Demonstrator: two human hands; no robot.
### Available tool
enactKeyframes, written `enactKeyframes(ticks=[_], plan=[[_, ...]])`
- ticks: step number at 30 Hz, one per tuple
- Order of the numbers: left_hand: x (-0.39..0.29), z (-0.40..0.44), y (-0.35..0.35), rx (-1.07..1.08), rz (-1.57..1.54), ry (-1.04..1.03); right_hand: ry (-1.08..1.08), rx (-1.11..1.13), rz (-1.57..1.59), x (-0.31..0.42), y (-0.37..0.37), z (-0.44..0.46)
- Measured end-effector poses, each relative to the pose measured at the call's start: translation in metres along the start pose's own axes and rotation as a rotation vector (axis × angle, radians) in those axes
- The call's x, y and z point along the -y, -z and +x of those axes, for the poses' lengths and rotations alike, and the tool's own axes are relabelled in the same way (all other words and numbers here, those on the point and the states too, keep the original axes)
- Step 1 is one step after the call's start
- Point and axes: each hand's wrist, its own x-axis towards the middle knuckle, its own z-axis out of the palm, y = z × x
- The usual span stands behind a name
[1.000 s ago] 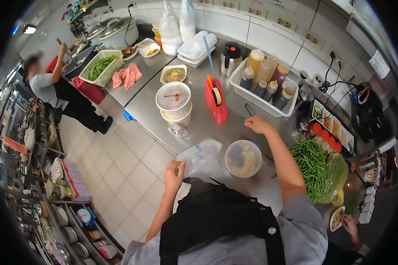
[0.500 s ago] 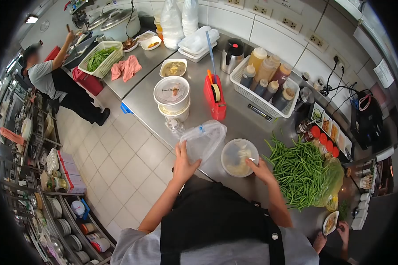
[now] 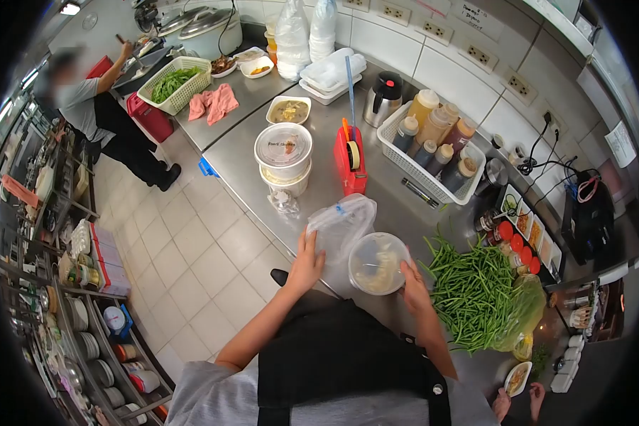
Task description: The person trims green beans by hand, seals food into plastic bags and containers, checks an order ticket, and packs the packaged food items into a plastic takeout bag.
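Observation:
A clear plastic bag [image 3: 344,224] with a blue mark near its top lies by the counter's front edge. My left hand [image 3: 307,264] has its fingers and thumb at the bag's near left side, holding it. Right of the bag, a round clear plastic tub [image 3: 378,263] with pale food inside is tilted slightly toward the bag. My right hand [image 3: 414,287] grips the tub's right side. Beyond the bag stand stacked white lidded tubs [image 3: 282,150], with a small knotted plastic bag [image 3: 284,204] beside them, and a red tape dispenser [image 3: 350,167].
Green beans [image 3: 472,291] are heaped to the right. A white basket [image 3: 433,153] of sauce bottles and a steel jug [image 3: 383,99] stand along the wall. Another person [image 3: 103,113] works at far left; someone else's hands [image 3: 522,402] hold a small dish at lower right.
My right hand has brought the tub left and tilted it, close against the bag. My left hand has shifted slightly right with the bag, its fingers nearer together.

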Motion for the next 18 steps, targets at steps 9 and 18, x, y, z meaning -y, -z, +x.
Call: enactKeyframes(ticks=[9,18], plan=[[0.013,0.003,0.002,-0.062,0.043,-0.03,0.283,0.017,0.023,-0.035,0.008,0.016],[0.007,0.007,0.009,-0.076,-0.029,-0.021,0.152,-0.087,0.233,0.001,-0.013,-0.012]])
